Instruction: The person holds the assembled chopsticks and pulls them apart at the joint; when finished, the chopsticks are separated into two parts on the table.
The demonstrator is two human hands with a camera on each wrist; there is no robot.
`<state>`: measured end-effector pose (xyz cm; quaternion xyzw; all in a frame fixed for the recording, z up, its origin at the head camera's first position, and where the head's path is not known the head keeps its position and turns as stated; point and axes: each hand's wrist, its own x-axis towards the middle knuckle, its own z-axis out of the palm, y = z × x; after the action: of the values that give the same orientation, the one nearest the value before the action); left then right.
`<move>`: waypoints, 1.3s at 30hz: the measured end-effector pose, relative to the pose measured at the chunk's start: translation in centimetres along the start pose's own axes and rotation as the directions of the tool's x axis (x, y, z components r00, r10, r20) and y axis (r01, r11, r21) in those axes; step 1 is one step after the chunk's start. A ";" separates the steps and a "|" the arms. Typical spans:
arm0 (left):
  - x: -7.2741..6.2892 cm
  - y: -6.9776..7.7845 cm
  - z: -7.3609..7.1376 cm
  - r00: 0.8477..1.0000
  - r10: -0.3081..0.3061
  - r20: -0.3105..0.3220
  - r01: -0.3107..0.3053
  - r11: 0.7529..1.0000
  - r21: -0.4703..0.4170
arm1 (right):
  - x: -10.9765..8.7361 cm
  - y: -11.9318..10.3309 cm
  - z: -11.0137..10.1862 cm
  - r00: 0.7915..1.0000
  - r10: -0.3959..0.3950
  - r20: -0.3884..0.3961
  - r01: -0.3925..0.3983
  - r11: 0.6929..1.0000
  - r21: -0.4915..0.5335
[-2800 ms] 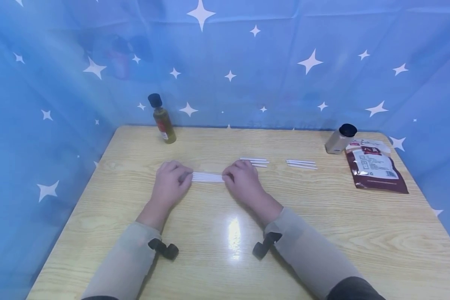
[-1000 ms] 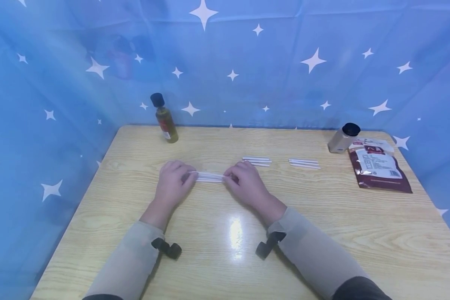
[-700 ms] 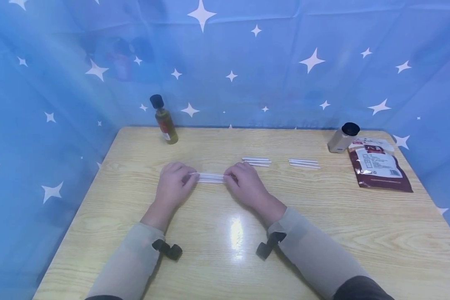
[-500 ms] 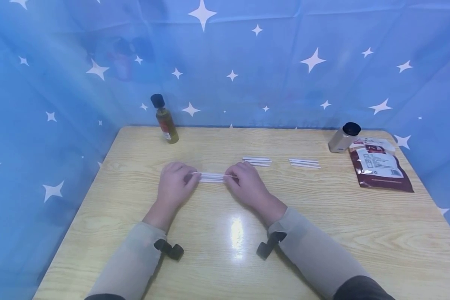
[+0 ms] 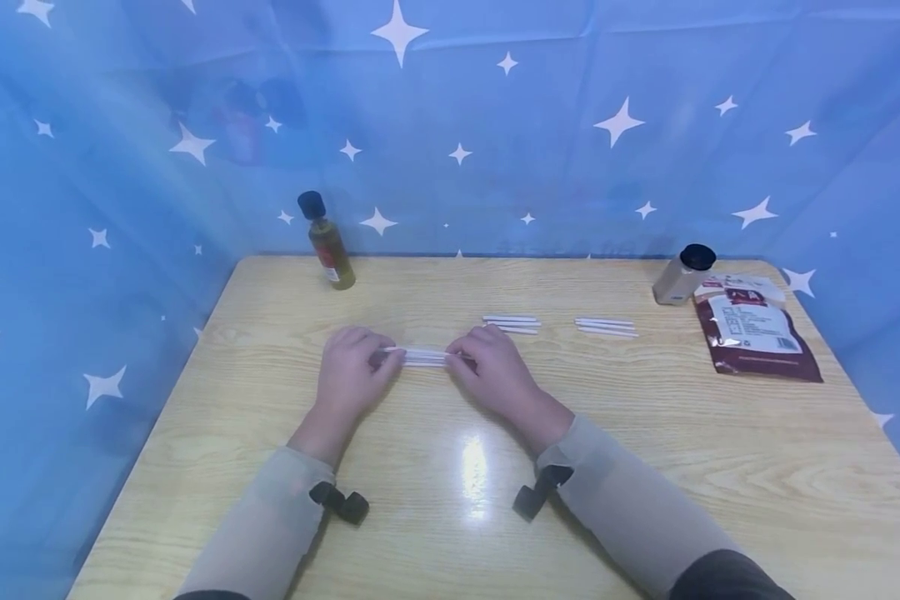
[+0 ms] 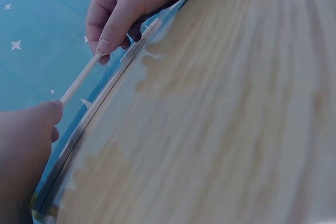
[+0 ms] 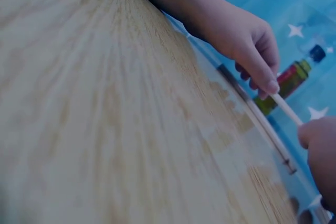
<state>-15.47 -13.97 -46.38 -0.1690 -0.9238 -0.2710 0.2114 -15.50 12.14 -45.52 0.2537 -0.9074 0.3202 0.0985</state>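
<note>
Both hands pinch the ends of one thin white stick (image 6: 81, 80) between thumb and fingers. My left hand (image 5: 348, 371) has its left end and my right hand (image 5: 492, 367) its right end. In the wrist views this stick is held a little above the table. Beneath it a row of several white sticks (image 5: 424, 363) lies side by side, their ends partly covered by the hands. What the sticks are made of cannot be told. Behind the right hand lies a small group of white sticks (image 5: 513, 324); another such group (image 5: 606, 327) is further right.
A bottle with a dark cap (image 5: 330, 250) stands at the wooden table's (image 5: 607, 467) back left. At the back right are a black-lidded jar (image 5: 681, 277) and a maroon packet (image 5: 757, 329). A blue starred cloth (image 5: 540, 133) hangs around the table.
Since the earliest frame, a single stick has come up between the hands. The left hand has shifted slightly to the right, narrowing the gap. The two groups on the right have not moved.
</note>
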 end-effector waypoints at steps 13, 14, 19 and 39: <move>0.0 2.1 0.8 0.988 0.138 -0.071 -0.142 0.989 -0.050 | -0.4 0.1 -0.2 0.989 -0.133 -0.070 0.131 0.991 -0.033; 0.0 2.1 0.9 0.988 0.140 -0.067 -0.143 0.988 -0.050 | -0.4 0.2 -0.2 0.989 -0.130 -0.069 0.128 0.991 -0.039; -0.1 2.3 1.0 0.986 0.155 -0.059 -0.158 0.986 -0.058 | -0.7 0.5 -0.4 0.990 -0.125 -0.069 0.121 0.991 -0.052; 0.5 4.8 3.2 0.982 0.184 0.036 -0.180 0.980 -0.088 | -3.2 2.5 -2.8 0.986 -0.102 -0.129 0.104 0.995 0.010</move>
<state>-14.83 -8.21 -46.48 -0.2676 -0.8965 -0.2857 0.2075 -14.05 16.87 -45.78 0.2799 -0.8823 0.3378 0.1708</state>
